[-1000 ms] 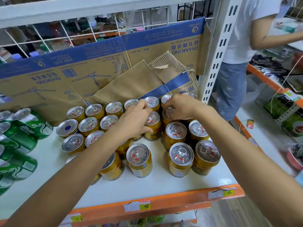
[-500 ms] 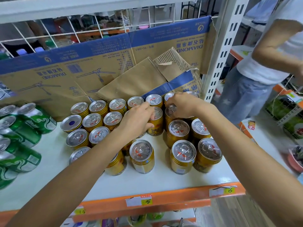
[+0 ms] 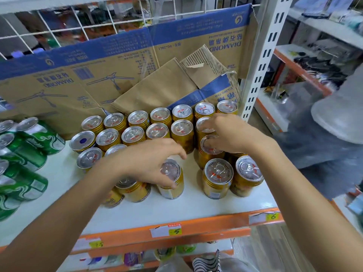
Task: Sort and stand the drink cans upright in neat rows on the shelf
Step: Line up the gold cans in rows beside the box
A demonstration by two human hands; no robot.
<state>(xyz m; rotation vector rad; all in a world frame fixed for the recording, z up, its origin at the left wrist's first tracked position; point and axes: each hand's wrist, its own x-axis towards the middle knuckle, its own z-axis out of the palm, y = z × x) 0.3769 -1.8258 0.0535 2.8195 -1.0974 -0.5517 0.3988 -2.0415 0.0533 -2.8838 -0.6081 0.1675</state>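
Cans (image 3: 157, 132) stand upright in rows on the shelf (image 3: 196, 209). The left hand (image 3: 149, 163) has come from a middle can to a near can (image 3: 173, 171), and its fingers now grasp the top. The right hand (image 3: 233, 136) has drawn nearer and grasps a middle can (image 3: 210, 146). So the far rows seem finished. Green cans (image 3: 25, 154) lie on their sides at the left. The far cardboard (image 3: 117, 61) is flattened and holds nothing.

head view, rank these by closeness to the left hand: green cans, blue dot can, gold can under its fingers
1. Gold can, gripped by the left hand, front middle.
2. Blue dot can, left end of the rows.
3. Green cans, far left of the shelf.
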